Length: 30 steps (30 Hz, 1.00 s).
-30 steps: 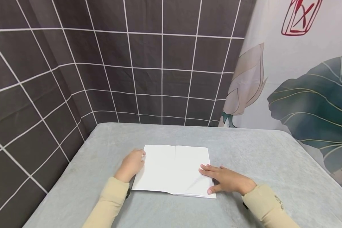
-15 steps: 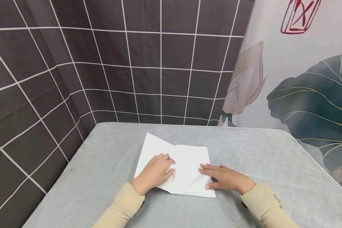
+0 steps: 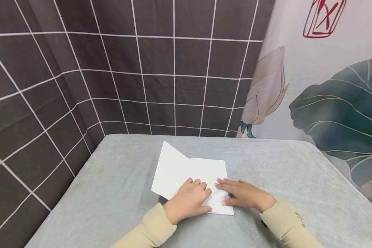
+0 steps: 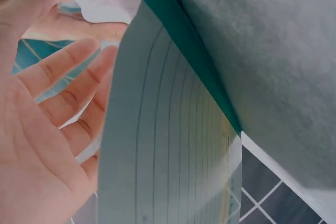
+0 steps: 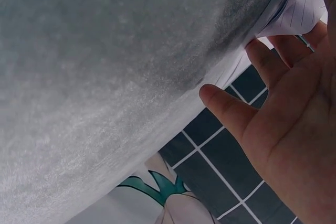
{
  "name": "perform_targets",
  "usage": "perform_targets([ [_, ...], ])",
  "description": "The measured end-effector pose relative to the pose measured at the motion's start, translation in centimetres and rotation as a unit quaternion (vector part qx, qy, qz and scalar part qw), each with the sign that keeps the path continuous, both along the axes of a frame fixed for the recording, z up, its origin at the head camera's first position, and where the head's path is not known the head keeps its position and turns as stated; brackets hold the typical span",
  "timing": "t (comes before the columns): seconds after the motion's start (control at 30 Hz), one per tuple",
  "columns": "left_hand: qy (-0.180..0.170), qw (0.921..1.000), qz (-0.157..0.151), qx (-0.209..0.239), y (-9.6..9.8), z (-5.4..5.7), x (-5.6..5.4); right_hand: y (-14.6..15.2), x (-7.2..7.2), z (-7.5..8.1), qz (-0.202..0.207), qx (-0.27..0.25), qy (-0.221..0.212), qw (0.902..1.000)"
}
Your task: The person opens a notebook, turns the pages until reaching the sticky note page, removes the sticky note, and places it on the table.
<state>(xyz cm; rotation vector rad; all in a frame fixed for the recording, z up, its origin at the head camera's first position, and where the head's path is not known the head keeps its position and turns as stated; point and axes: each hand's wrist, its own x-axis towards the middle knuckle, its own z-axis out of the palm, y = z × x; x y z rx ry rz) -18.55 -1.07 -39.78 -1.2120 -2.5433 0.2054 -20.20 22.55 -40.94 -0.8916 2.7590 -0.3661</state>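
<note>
An open notebook (image 3: pixel 207 168) with white pages lies on the table, its left side (image 3: pixel 170 164) lifted at a slant. In the left wrist view the raised leaf (image 4: pixel 168 129) shows ruled lines and a green strip (image 4: pixel 197 59) along its edge. My left hand (image 3: pixel 190 199) reaches across the lower part of the notebook, over the right page; from the left wrist, its fingers (image 4: pixel 79 98) look loosely bent, beside the leaf and not wrapped round it. With fingers spread, my right hand (image 3: pixel 246 194) rests on the right page's outer edge, thumb near the lower corner.
The notebook lies on a table with a grey cloth (image 3: pixel 121 172). Behind and to the left hangs a dark curtain (image 3: pixel 155 86) with a white grid. On the right is a pale cloth (image 3: pixel 300 69) printed with a flower and large leaves.
My left hand has moved from the notebook's left edge rightward across to the right page. The left side has risen from flat to slanted. My right hand has stayed nearly in place.
</note>
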Motion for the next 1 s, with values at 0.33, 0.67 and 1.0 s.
perform_targets([
  [0.33, -0.02, 0.9997, 0.001, -0.015, 0.7, -0.8, -0.2, 0.0, 0.1, 0.0, -0.011, -0.002, -0.016, 0.9998],
  [0.67, 0.024, 0.9995, -0.019, -0.001, 1.0, -1.1, 0.4, 0.0, 0.3, 0.0, -0.011, -0.01, -0.011, 0.9998],
  [1.0, 0.061, 0.9978, -0.016, -0.019, 1.1, -1.4, 0.9, 0.0, 0.3, 0.0, -0.011, -0.007, -0.024, 0.9996],
])
